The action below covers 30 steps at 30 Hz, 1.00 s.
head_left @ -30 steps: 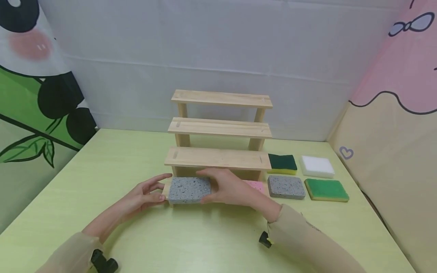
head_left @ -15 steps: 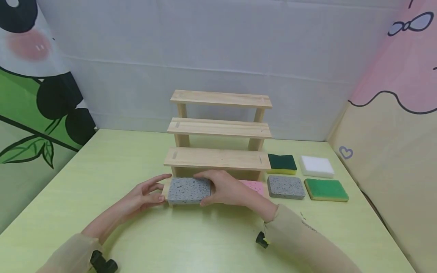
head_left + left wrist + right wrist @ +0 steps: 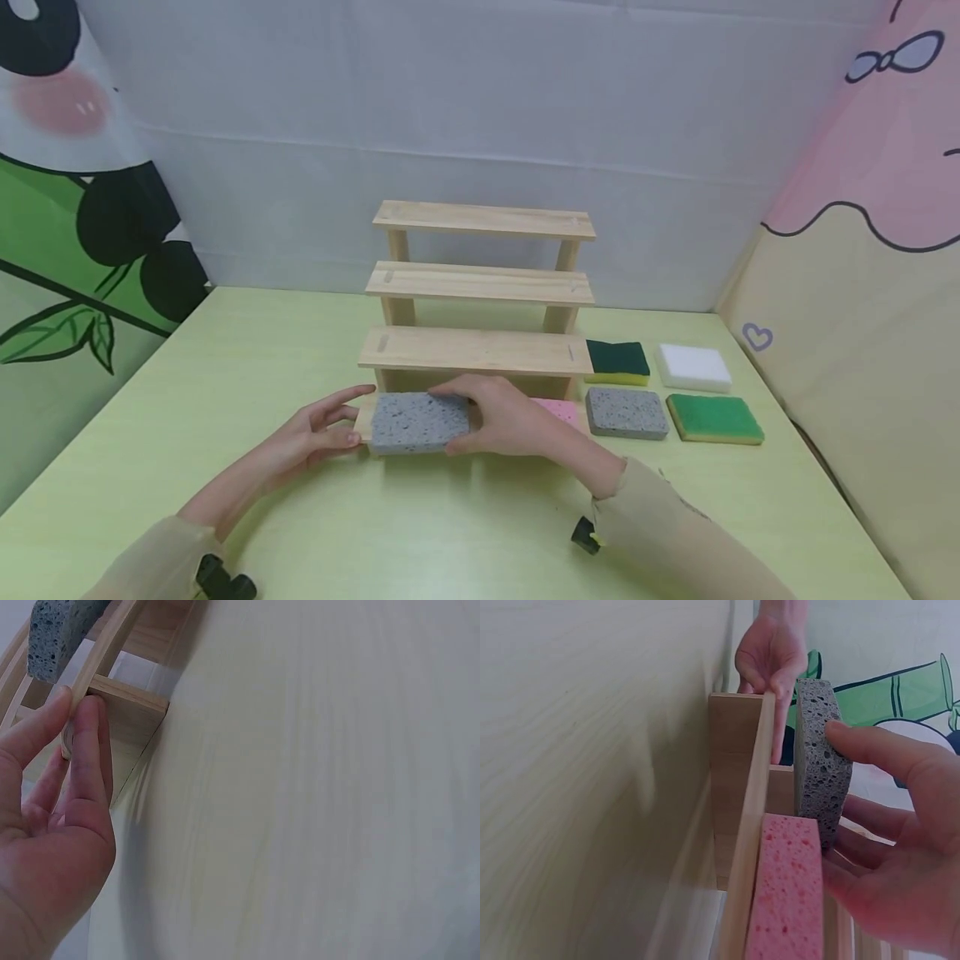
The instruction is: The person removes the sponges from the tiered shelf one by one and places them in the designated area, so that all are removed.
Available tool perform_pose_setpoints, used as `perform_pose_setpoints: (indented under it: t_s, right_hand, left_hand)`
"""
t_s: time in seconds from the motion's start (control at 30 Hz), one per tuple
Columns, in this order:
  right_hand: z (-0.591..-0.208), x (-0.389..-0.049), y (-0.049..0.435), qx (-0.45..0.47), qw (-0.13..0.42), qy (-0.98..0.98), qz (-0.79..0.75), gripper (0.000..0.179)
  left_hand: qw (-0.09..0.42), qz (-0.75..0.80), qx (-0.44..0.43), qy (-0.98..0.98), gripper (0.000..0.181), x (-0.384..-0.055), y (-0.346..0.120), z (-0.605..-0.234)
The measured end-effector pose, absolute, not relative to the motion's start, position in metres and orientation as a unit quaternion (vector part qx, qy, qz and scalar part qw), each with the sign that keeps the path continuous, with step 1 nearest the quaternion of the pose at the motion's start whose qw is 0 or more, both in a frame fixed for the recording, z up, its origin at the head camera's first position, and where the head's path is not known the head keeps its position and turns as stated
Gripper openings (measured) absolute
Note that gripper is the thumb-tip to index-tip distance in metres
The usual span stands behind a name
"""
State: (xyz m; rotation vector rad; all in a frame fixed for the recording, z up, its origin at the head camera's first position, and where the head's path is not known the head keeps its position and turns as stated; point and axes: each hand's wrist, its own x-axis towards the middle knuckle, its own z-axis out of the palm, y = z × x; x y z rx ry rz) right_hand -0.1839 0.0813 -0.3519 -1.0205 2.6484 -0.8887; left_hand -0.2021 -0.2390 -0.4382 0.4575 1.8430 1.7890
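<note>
My right hand [image 3: 510, 421] pinches a speckled grey sponge [image 3: 418, 423] by its right end, thumb at the front edge and fingers behind. In the right wrist view, a gap shows between that grey sponge [image 3: 823, 742] and the lowest board [image 3: 754, 795] of the stepped wooden shelf [image 3: 476, 350]. A pink sponge [image 3: 787, 889] lies on the same board, partly behind my right hand in the head view. With thumb and fingers, my left hand [image 3: 56, 840] pinches the board's left end.
Right of the shelf, on the table [image 3: 480, 533], lie a second grey sponge [image 3: 627, 412], a dark green and yellow sponge [image 3: 618, 360], a white sponge [image 3: 694, 368] and a green-topped sponge [image 3: 715, 418]. Three higher boards step up behind, near the backdrop [image 3: 480, 100].
The grey sponge has risen slightly off the lowest board and tilted, its right end shifted a little to the right with my right hand. My left hand keeps its place.
</note>
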Motion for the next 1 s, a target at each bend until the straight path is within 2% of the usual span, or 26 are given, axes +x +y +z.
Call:
perform_pose_setpoints:
  t_s: [0.23,0.6,1.0]
  right_hand:
    - [-0.345,-0.178,0.101,-0.341,0.050,0.885,-0.312,0.068]
    - [-0.334,-0.166,0.136,-0.297,0.040,0.886,-0.352,0.071]
    - [-0.329,-0.152,0.189,-0.296,-0.014,0.883,-0.365,0.069]
  left_hand:
    - [0.261,0.662,0.169,0.682,0.074,-0.201,-0.239,-0.438]
    - [0.253,0.646,0.157,0.703,0.073,-0.201,-0.238,-0.438]
    - [0.248,0.645,0.162,0.704,0.073,-0.201,-0.239,-0.439]
